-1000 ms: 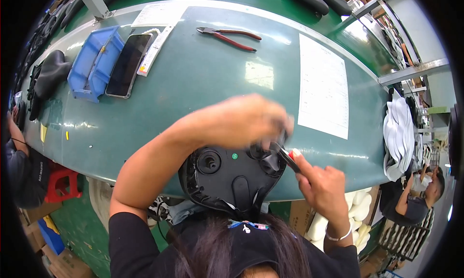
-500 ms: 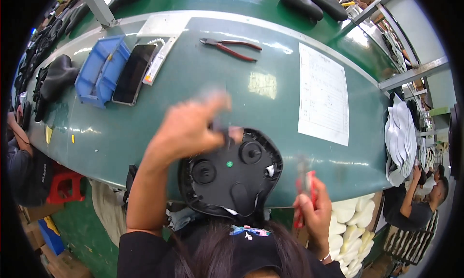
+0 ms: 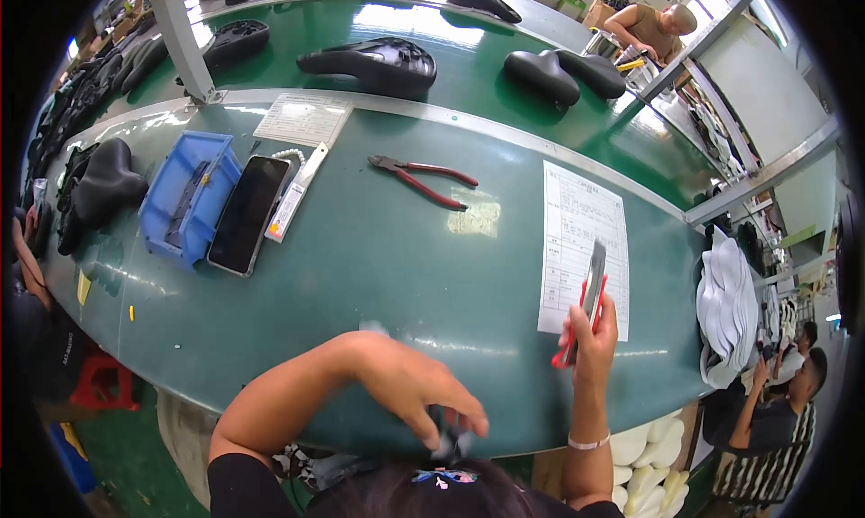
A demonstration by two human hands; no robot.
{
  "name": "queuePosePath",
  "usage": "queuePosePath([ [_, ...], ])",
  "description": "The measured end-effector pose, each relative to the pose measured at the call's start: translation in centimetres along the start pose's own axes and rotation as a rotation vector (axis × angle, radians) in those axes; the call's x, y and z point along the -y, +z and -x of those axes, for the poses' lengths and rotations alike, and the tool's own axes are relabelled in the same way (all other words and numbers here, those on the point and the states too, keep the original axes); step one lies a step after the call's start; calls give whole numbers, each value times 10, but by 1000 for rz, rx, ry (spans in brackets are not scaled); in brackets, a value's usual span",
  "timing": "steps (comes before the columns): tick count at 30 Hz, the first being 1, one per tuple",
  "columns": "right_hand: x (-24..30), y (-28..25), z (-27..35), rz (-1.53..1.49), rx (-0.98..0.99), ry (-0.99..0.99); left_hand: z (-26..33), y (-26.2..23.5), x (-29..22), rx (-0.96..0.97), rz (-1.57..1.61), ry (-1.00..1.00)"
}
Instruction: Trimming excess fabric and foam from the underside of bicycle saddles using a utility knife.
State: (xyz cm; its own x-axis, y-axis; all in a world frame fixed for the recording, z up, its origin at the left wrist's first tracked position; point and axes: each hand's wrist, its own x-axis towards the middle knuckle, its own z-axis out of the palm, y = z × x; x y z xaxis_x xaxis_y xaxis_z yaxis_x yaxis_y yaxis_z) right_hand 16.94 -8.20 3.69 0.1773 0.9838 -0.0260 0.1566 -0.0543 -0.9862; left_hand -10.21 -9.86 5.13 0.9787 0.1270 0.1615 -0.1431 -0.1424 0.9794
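Note:
My right hand (image 3: 596, 333) is wrapped round a red-handled utility knife (image 3: 593, 293), its metal blade end pointing up and away over the printed sheet (image 3: 586, 221). My left hand (image 3: 419, 387) is at the table's near edge with its fingers bent downward. They close round a small dark piece (image 3: 453, 441), blurred and partly hidden by the fingers and my head, so its kind cannot be made out. Farther off, red-handled cutting pliers (image 3: 419, 180) lie with their handles spread, in front of neither hand's grip.
At the left of the green table (image 3: 306, 311) are a blue bin (image 3: 187, 198), a phone (image 3: 250, 216) and a black saddle (image 3: 110, 180). More saddles (image 3: 383, 66) lie on the far bench. White sheets (image 3: 728, 306) are stacked at right; foam pads (image 3: 649, 464) sit below. People work nearby.
The black bicycle saddle, underside up before me, has gone from view. My left hand has come down toward me, and my right hand has raised the knife. The view has tilted up.

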Motion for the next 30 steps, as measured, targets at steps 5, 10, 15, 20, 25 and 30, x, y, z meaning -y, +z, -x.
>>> queuePosePath([
  [5,0,38,-141,-123,71,-58,-22,-60,51,-922,-26,-186],
  [10,-4,89,-312,-443,233,-12,-21,-72,63,-1156,-281,-122],
  [15,7,151,-397,-524,164,69,-13,-78,53,-1092,-146,-95],
  [20,8,161,-401,-631,193,-19,-5,-83,53,-1098,-103,-97],
  [25,3,136,-316,-504,115,-139,-4,-81,62,-1107,-192,-70],
  [30,49,78,-201,-220,139,-296,-7,-89,58,-1086,115,-131],
])
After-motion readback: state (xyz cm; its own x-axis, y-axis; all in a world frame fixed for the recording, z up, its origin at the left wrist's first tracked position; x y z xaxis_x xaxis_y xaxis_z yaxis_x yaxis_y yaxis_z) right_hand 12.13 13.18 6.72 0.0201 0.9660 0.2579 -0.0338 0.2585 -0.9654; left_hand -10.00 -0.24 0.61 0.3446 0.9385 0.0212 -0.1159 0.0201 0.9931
